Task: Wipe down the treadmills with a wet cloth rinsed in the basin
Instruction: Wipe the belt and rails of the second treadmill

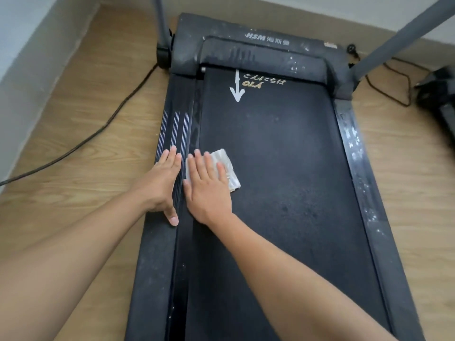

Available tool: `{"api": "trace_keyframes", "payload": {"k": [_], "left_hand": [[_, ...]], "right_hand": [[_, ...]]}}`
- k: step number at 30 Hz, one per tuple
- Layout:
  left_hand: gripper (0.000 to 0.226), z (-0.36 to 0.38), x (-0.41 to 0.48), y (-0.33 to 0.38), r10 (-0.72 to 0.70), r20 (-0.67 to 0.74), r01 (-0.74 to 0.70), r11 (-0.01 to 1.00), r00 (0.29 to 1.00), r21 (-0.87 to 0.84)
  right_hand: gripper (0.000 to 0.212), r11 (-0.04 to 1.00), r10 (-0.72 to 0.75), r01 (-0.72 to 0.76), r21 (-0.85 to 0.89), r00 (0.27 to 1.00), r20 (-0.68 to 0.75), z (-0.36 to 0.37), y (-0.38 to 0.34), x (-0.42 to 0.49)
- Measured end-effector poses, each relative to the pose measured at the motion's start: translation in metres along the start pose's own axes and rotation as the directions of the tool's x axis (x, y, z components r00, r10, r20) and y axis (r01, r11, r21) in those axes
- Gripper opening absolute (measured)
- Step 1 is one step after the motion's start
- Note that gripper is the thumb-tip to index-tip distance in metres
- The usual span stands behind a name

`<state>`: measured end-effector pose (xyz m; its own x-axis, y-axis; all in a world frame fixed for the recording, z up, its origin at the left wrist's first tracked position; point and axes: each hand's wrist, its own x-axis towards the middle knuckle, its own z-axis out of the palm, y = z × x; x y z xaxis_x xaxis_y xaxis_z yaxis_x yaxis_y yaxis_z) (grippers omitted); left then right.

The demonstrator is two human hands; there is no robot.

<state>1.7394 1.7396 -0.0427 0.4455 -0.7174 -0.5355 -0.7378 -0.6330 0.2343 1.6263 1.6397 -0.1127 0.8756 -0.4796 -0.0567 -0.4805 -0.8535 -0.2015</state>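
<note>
On the left edge of the treadmill (246, 52) belt (283, 168), our right hand (206, 185) lay flat with straight fingers, pressing the folded pale cloth (227, 166) onto the black surface without gripping it. Our left hand (162, 183) rested just beside it on the left side rail (177, 124), palm down and fingers straight, bracing us and holding nothing.

We judged the job on this machine to be far from finished. The left rail near our hands looked fairly dark and clean, but the right side rail (354, 153) and the front cover were speckled with white dust, and much of the belt showed dull patches. The basin was not in view.

2 grey posts rose at the front corners, the left post (161, 28) and the right post (398, 38), and we would have to wipe around them. 1 black cable (98, 134) trailed over the wooden floor (86, 94) on the left. Part of another dark machine (440, 99) stood at the right edge, seemingly 1 more treadmill to do.
</note>
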Motion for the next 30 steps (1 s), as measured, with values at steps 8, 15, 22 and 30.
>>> {"api": "trace_keyframes", "payload": {"k": [8, 15, 22, 30], "left_hand": [[0.182, -0.001, 0.001, -0.001, 0.004, 0.034, -0.004, 1.0, 0.999, -0.003], [0.183, 0.002, 0.001, 0.005, -0.035, 0.003, 0.035, 0.999, 0.999, -0.002], [0.181, 0.002, 0.005, 0.005, -0.02, 0.001, 0.02, 0.999, 1.0, -0.05], [0.183, 0.002, 0.0, 0.004, -0.053, 0.001, 0.053, 0.997, 0.999, -0.063]], "right_hand": [[0.064, 0.999, 0.009, -0.005, -0.037, 0.995, 0.101, -0.032, 0.164, -0.066], [0.073, 0.818, 0.552, -0.563, 0.114, 0.826, 0.115, -0.068, 0.288, -0.121], [0.081, 0.865, 0.498, -0.491, 0.1, 0.866, -0.053, -0.019, 0.116, -0.04], [0.063, 0.974, -0.225, 0.224, 0.02, 0.973, 0.06, 0.004, 0.028, -0.068]]}}
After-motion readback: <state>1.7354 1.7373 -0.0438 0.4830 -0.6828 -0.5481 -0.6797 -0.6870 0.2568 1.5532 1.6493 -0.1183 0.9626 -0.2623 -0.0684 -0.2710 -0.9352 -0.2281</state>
